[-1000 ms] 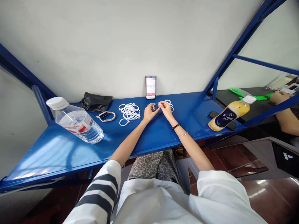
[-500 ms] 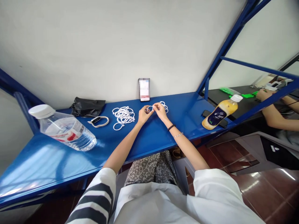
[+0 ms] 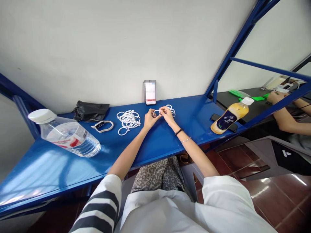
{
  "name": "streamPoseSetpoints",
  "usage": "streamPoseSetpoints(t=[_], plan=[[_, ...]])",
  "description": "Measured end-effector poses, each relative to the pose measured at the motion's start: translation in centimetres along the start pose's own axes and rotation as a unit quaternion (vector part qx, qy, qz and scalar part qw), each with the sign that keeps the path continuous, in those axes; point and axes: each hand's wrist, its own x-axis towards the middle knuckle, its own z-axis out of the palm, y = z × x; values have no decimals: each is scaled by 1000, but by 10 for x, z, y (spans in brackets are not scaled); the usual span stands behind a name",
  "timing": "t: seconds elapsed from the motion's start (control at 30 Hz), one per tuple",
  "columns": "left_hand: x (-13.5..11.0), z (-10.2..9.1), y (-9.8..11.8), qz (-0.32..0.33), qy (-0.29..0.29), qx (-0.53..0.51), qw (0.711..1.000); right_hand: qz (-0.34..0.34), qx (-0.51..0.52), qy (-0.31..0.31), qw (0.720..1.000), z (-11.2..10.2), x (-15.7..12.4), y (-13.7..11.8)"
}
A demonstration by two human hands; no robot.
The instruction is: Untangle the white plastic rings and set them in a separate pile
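Note:
Between my two hands is a white plastic ring [image 3: 156, 113], held just above the blue table [image 3: 116, 147]. My left hand [image 3: 150, 119] is closed on the ring's left side. Fingertips of my right hand [image 3: 167, 115] pinch its right side, where a small knob or clasp is partly hidden. A tangled pile of similar white rings [image 3: 130, 119] lies to the left of my left hand. Several more white rings [image 3: 171, 109] lie just behind my right hand, which covers part of them.
A phone [image 3: 150, 93] leans against the wall. Left are a black plastic bag [image 3: 91, 111], a watch-like band [image 3: 104, 126] and a water bottle [image 3: 70, 137]. A juice bottle [image 3: 227, 118] stands right, beside a dark flat object [image 3: 232, 127]. Beyond the blue frame, another person's arms [image 3: 288, 116] work near green pieces.
Both hands keep almost the same pose around the ring, with only slight finger movement at the right. The view has shifted a little.

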Motion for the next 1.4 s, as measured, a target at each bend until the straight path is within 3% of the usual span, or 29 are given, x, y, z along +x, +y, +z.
streamPoseSetpoints(t=[0.2, 0.5, 0.87, 1.17, 1.4], plan=[[0, 2, -2, -9, 10, -28, 1000, 106, 104, -25, 989, 0, -3, -4], [-2, 1, 3, -4, -13, -36, 999, 162, 214, -36, 963, 0, -3, -11], [-2, 1, 6, 18, -33, -22, 999, 166, 250, -41, 953, -1, -4, -13], [-1, 4, 0, 24, -32, -24, 999, 220, 324, -83, 916, -3, -1, -15], [-1, 1, 4, 11, -58, -102, 993, 185, 288, -93, 935, -4, -1, -14]])
